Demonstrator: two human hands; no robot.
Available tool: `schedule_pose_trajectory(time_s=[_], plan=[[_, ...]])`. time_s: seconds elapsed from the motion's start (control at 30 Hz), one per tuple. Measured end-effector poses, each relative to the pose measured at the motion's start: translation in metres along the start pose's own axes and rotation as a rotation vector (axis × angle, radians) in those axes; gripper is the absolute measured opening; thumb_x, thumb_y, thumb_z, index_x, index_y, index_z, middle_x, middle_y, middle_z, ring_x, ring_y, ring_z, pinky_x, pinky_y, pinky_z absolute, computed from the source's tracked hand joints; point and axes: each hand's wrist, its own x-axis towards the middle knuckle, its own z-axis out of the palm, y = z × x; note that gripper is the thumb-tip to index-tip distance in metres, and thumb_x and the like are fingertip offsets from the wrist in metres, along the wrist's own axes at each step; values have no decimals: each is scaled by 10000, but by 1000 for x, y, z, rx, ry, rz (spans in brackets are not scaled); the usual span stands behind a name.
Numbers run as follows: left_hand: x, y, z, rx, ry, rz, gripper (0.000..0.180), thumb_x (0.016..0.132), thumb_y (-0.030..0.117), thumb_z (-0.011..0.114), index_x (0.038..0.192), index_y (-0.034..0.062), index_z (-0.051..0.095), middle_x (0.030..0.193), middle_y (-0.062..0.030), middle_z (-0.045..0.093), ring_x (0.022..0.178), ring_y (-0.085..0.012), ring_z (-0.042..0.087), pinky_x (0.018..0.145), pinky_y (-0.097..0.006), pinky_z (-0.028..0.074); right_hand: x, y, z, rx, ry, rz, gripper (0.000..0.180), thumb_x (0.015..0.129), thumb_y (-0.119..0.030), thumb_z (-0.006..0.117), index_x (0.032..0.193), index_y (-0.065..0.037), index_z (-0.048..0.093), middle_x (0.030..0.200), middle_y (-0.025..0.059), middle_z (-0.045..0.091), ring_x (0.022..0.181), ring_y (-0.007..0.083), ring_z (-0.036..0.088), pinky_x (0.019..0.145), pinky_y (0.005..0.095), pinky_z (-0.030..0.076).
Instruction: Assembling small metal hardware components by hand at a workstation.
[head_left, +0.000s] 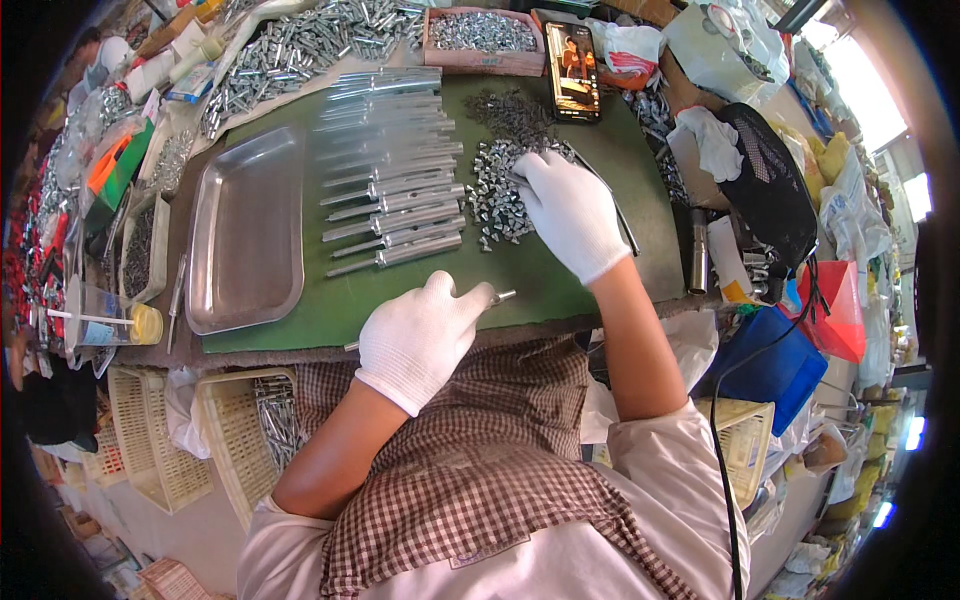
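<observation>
head view, green mat (pixel 560 275) on cluttered bench — left hand (pixel 420 335) fingers clasp metal rod (pixel 500 296), right hand (pixel 572 212) fingers spread on small metal clips (pixel 495 190)

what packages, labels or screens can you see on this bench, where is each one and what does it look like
Phone: far edge of the green mat, flat, black slab, screen lit.
Pink box: left of the phone, shallow, full of small metal parts.
Red bag: right bench edge, hanging, glossy.
Plastic cup: left edge, clear, yellow lid, straw.

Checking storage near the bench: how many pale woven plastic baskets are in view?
3, maybe more hidden: one basket holding metal rods by the left knee, one empty basket further left, one basket at right.
</observation>
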Motion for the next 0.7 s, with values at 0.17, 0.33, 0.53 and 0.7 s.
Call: schedule_pose_trajectory(time_s=[0.17,0.33,0.53,0.7], plan=[[0,-1,0,-13,4,-2,211,921,249,661,1129,250,695,837,-77,569,647,-269,670,554,-402,553,-59,-28,-23,526,-31,-22,167,883,-78,701,1048,-48,707,937,140,717,871,327,704,775,379,557],[-1,2,1,-25,10,-37,262,917,255,679,1176,270,715,851,-58,583,648,-266,657,567,-399,540,-87,-44,-14,650,-39,35,138,855,-126,759,964,-64,701,893,124,682,820,350,684,717,410,549],[1,1,0,-15,-22,-48,293,914,253,676,1205,267,707,861,-59,583,660,-266,660,575,-395,539,-90,-44,-10,580,3,-41,155,844,-153,776,956,-90,690,922,95,677,811,336,679,705,415,549],[0,-1,4,-56,63,-6,164,909,249,658,1072,233,666,830,-95,582,633,-284,680,530,-415,560,-90,-43,-13,409,28,-136,132,842,-149,769,947,-107,702,927,81,677,799,326,681,698,409,551]])
